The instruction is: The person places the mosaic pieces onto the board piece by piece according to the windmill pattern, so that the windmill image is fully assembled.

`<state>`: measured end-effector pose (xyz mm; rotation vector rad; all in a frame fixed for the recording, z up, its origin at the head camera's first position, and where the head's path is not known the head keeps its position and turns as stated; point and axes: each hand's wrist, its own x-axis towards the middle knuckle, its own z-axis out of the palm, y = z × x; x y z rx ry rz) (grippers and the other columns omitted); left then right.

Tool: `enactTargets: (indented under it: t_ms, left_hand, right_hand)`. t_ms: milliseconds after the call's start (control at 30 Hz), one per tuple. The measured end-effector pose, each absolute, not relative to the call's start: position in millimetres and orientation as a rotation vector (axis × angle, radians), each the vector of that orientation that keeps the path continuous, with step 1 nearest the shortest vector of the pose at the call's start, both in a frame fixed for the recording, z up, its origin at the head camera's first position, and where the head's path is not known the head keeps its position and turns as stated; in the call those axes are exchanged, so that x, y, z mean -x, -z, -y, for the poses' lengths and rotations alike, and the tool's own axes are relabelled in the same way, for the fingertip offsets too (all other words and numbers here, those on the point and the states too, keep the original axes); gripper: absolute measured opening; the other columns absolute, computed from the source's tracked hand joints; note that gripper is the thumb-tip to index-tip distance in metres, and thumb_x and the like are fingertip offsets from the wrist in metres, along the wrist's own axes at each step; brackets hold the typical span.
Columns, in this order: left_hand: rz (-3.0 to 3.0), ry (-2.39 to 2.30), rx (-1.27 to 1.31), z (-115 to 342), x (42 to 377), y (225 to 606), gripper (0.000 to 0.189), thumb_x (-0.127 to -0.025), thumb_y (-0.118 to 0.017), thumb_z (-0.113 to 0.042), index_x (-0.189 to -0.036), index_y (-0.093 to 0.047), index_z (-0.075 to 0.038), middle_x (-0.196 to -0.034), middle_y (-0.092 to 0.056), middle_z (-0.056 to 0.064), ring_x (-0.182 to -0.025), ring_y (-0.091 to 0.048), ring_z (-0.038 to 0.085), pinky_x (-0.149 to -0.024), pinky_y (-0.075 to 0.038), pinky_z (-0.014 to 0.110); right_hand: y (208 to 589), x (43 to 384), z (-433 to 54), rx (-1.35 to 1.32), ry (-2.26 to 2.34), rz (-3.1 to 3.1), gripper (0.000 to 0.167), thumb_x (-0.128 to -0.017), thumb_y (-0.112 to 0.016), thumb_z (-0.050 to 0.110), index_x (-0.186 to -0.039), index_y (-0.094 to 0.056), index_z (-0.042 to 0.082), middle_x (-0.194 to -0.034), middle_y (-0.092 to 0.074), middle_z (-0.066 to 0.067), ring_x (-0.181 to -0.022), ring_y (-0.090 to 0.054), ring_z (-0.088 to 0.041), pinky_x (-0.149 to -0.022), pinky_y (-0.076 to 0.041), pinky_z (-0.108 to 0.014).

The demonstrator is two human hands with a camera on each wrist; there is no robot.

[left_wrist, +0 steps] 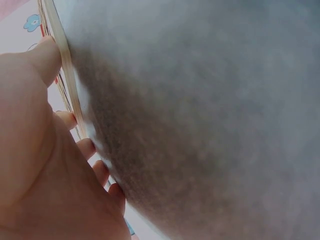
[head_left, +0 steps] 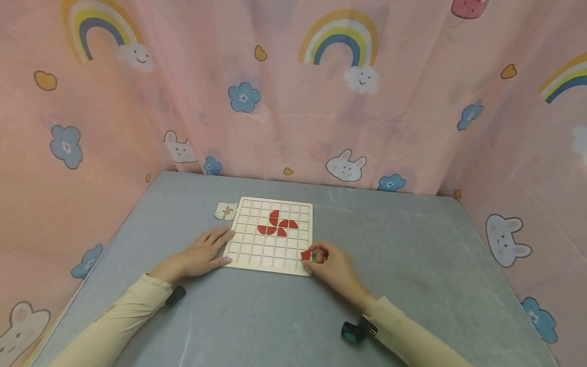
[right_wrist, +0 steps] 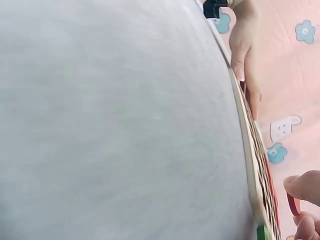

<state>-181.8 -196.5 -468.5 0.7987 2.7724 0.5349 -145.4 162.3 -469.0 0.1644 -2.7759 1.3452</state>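
A pale wooden grid board [head_left: 254,250] lies on the table, with several red rounded pieces [head_left: 274,218] set in a pinwheel shape near its middle. My left hand [head_left: 197,257] rests at the board's left edge, its fingers spread and its thumb on the near corner. Over the near right corner, my right hand [head_left: 332,267] pinches a red piece [right_wrist: 293,204] between thumb and fingertips. Something green [right_wrist: 261,232] sits close by at the board's right edge, partly hidden by the hand in the head view.
A small pattern card [head_left: 225,211] with a red pinwheel lies against the board's upper left side. The grey table [head_left: 412,255] extends around the board. A pink printed curtain [head_left: 284,127] stands behind and at both sides.
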Motion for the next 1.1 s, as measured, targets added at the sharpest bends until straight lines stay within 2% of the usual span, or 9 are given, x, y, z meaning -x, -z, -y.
enactTargets:
  t_ms: [167,533,767,1100]
  left_hand:
    - [-2.776,-0.518,-0.791,198,183,473,0.078,-0.100,-0.048,-0.053,-0.159,-0.020,-0.010,-0.165,-0.017,0.018,-0.150,-0.017,0.046,-0.118,-0.019,0.064]
    - [-2.771,-0.489,-0.765,195,180,468,0.074,-0.101,-0.054,-0.042,-0.158,-0.022,-0.007,-0.165,-0.018,0.019,-0.151,-0.018,0.045,-0.119,-0.019,0.064]
    - [-2.783,-0.481,-0.779,193,178,463,0.072,-0.101,-0.053,-0.042,-0.157,-0.024,-0.006,-0.164,-0.021,0.021,-0.149,-0.021,0.047,-0.117,-0.022,0.064]
    - [-2.775,-0.498,-0.775,195,179,465,0.074,-0.101,-0.053,-0.042,-0.158,-0.022,-0.007,-0.165,-0.018,0.020,-0.150,-0.018,0.046,-0.118,-0.019,0.064]
  right_hand:
    - [467,158,-147,-0.222,-1.408,2.750,0.027,-0.076,-0.086,0.017,-0.096,-0.070,0.010,-0.063,-0.050,0.002,-0.055,-0.043,-0.007,-0.052,-0.034,-0.018]
    - [474,179,-120,-0.272,-1.339,2.759,0.029,-0.074,-0.087,0.021,-0.095,-0.071,0.009,-0.063,-0.050,0.004,-0.056,-0.044,-0.008,-0.052,-0.033,-0.019]
    - [472,183,-109,-0.222,-1.377,2.779,0.027,-0.077,-0.085,0.022,-0.094,-0.070,0.008,-0.063,-0.050,0.002,-0.055,-0.044,-0.010,-0.051,-0.032,-0.020]
    - [473,185,-105,-0.191,-1.368,2.801,0.029,-0.080,-0.083,0.028,-0.097,-0.068,0.011,-0.067,-0.053,0.001,-0.057,-0.046,-0.011,-0.052,-0.035,-0.022]
